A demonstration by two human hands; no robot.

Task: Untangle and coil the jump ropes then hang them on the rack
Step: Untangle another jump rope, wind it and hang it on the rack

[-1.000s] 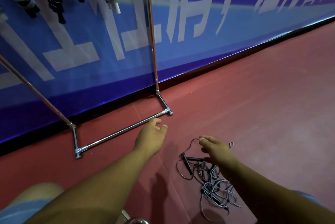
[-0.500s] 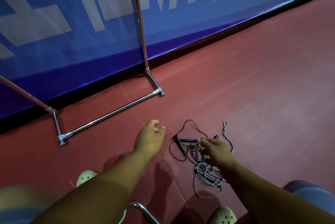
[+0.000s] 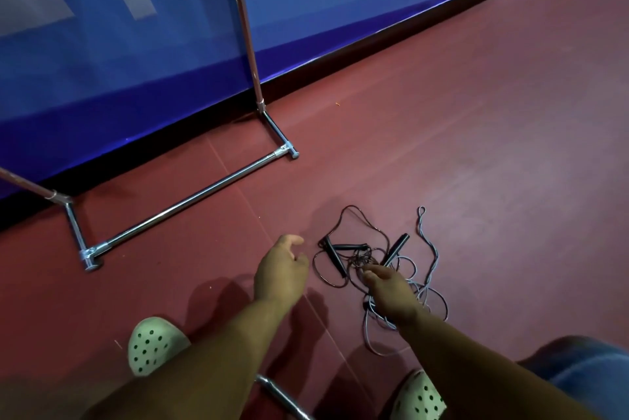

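The right hand (image 3: pixel 388 290) touches the tangled jump ropes (image 3: pixel 350 246) mid-heap, its fingers' pinch unclear; tugging toward 6 o'clock could cinch them tighter.

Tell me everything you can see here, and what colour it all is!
Jump ropes: one tangled heap, black and pale grey, on the floor right of the rack.
Rack: one, silver base with coppery poles, by the banner.
Banner: one, blue with white shapes, along the back.
Floor: one, red, everywhere underfoot.
Shoes: two, pale green with holes, bottom.
Metal tube: one, silver, between the shoes.
Left hand: open, beside the ropes.
Right hand: fingertips at the heap.
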